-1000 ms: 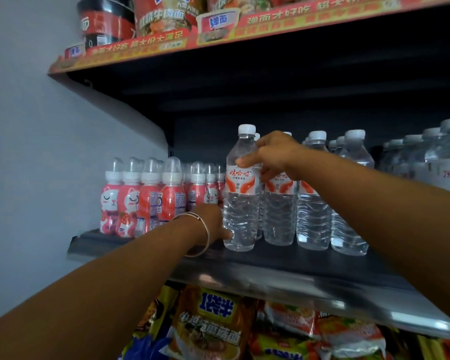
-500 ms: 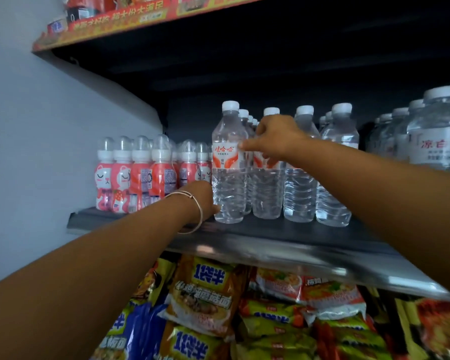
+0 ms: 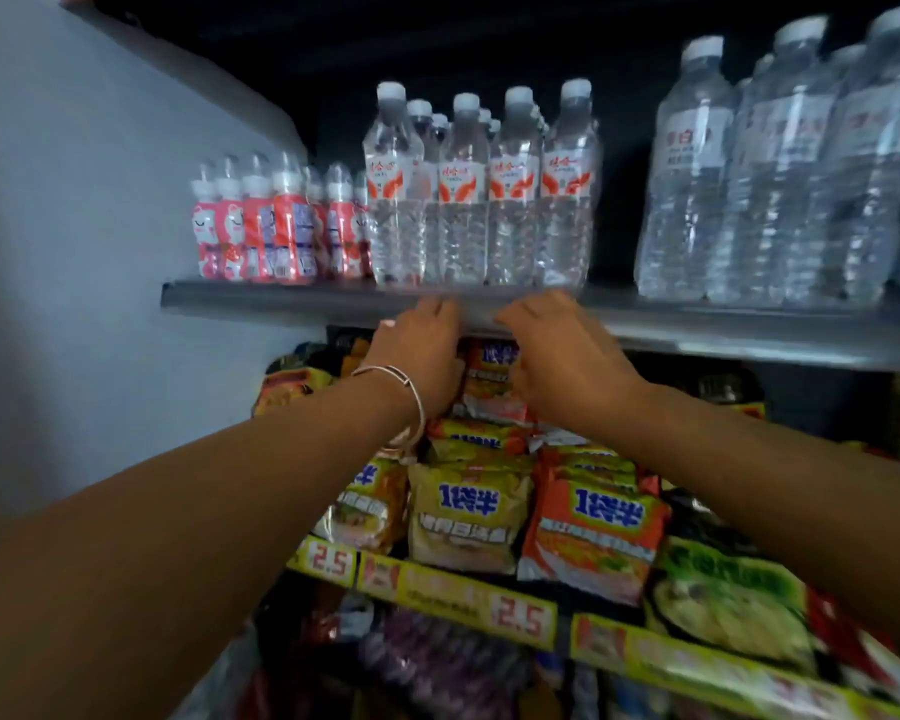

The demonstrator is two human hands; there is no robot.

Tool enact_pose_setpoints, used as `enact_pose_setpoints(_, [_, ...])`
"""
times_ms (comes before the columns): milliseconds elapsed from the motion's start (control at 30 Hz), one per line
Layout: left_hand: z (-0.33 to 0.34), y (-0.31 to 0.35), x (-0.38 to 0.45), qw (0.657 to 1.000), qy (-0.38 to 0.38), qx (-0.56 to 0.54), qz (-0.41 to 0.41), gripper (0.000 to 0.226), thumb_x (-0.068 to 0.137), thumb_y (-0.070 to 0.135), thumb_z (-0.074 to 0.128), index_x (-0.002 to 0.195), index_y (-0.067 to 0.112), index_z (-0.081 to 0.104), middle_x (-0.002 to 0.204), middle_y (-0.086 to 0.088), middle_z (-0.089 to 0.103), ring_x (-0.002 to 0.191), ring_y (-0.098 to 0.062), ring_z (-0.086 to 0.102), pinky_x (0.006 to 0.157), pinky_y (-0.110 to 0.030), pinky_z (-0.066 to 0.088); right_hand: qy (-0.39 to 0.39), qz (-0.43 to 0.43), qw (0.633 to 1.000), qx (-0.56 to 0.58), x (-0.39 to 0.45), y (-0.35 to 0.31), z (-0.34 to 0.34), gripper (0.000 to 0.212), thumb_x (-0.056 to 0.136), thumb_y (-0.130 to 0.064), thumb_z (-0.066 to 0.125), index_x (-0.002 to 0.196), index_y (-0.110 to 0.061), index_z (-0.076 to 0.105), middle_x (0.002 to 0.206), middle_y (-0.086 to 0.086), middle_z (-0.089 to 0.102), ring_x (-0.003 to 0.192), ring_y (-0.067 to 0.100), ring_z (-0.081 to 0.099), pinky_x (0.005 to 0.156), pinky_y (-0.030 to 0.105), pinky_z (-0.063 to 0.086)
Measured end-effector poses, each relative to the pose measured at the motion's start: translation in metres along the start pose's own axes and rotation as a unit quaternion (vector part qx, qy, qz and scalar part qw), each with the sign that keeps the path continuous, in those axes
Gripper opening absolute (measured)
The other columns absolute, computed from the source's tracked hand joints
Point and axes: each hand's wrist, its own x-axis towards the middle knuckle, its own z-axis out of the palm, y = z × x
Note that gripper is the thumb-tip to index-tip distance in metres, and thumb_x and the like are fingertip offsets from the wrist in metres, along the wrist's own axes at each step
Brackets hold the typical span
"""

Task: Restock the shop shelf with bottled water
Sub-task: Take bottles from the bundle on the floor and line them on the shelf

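Water bottles (image 3: 463, 194) upright on shelf (image 3: 292, 299), caps up.
We note both hands, left hand (image 3: 419, 356) and right hand (image 3: 562, 363), empty, fingers loose, below the shelf edge.

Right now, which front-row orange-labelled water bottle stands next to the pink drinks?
The leftmost orange-labelled bottle; the pink drinks are immediately on its left.

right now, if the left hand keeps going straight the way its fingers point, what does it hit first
Most likely the shelf's metal front edge: the left hand points up and forward with its fingertips already at that lip. Just beyond it stand the orange-labelled water bottles. Depth is hard to judge here.
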Motion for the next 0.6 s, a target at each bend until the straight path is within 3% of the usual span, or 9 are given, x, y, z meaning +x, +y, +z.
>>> enact_pose_setpoints(67, [0.022,0.017,-0.028,1.0,-0.019,0.004,-0.001,0.029,0.089,0.019,0.054,0.115,0.009,0.045,0.122,-0.013,0.046,0.111,-0.035,0.049,0.083,-0.045,0.043,-0.036,0.017,0.999,0.005,-0.035,0.002,0.017,0.037,0.087,-0.014,0.052,0.124,-0.012,0.05,0.125,0.009,0.051,0.118,0.027,0.043,0.098,0.037,0.038])
enact_pose_setpoints(333, [0.162,0.067,-0.133,0.988,-0.154,-0.01,-0.005,0.043,0.088,0.015,0.054,0.128,0.009,0.039,0.132,-0.014,0.037,0.121,-0.036,0.041,0.089,-0.047,0.041,-0.209,0.092,0.973,0.044,-0.176,0.015,0.134,0.05,0.09,-0.02,0.058,0.135,-0.007,0.041,0.129,0.015,0.049,0.118,0.032,0.047,0.092,0.04,0.045])
enact_pose_setpoints(600, [0.351,0.09,-0.25,0.963,-0.265,-0.044,-0.016,0.042,0.089,0.009,0.045,0.13,0.012,0.039,0.134,-0.013,0.037,0.121,-0.034,0.041,0.09,-0.048,0.038,-0.325,0.171,0.923,0.116,-0.319,0.018,0.3,0.029,0.089,-0.013,0.055,0.116,-0.004,0.053,0.116,0.019,0.055,0.107,0.036,0.055,0.08,0.038,0.047])
